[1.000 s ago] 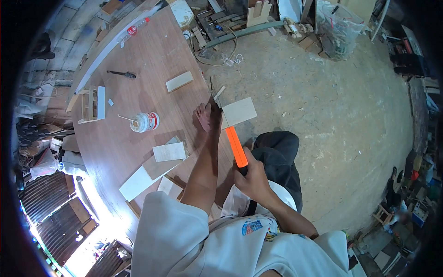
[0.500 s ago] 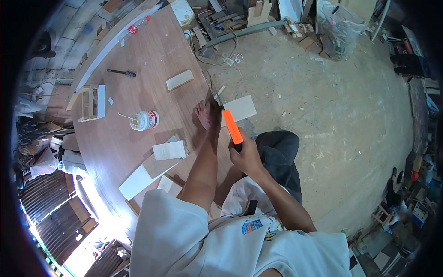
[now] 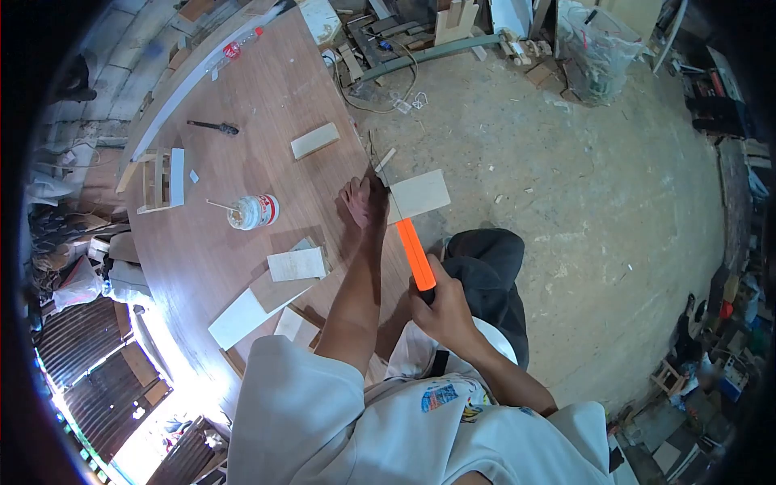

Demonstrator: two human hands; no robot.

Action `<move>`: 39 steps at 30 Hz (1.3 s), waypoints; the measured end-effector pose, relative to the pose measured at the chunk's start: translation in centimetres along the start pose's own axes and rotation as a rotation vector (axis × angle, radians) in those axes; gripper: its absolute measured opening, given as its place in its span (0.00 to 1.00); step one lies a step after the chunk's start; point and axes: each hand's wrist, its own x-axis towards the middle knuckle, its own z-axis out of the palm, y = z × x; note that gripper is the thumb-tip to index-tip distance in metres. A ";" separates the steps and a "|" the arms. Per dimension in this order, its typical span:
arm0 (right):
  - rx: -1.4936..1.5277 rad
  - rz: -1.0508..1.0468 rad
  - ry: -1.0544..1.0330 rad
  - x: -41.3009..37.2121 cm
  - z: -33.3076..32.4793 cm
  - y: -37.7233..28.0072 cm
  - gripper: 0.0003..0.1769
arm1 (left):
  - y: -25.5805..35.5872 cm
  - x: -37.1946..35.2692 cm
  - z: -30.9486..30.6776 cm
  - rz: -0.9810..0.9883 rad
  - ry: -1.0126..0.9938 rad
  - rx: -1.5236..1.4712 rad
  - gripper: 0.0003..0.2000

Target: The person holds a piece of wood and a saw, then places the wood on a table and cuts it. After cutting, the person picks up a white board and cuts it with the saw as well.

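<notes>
My right hand (image 3: 443,305) is wrapped round the dark grip of a handsaw (image 3: 415,255) with a bright orange back. Its thin blade runs forward along the table's edge, close beside my left hand (image 3: 365,200). That hand presses down at the edge with its fingers curled; what lies under them is hidden. Right of the blade a pale flat board (image 3: 420,196) shows beyond the edge, and a thin wood strip (image 3: 386,159) sticks out ahead of it.
On the brown table (image 3: 267,97) are a wood block (image 3: 315,141), a glue tub (image 3: 255,212) with a stick in it, a dark tool (image 3: 213,127), a small wooden frame (image 3: 166,181) and stacked white boards (image 3: 297,264). Scraps and a plastic bag (image 3: 596,56) lie on the floor ahead.
My right hand has drawn the saw back toward my body, so more of the blade shows. My left hand has stayed in place at the table's edge.
</notes>
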 end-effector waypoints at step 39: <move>-0.054 0.114 -0.093 2.1 0.9 1.0 0.15 | -1.4 -0.1 0.0 -0.099 -0.092 0.054 0.08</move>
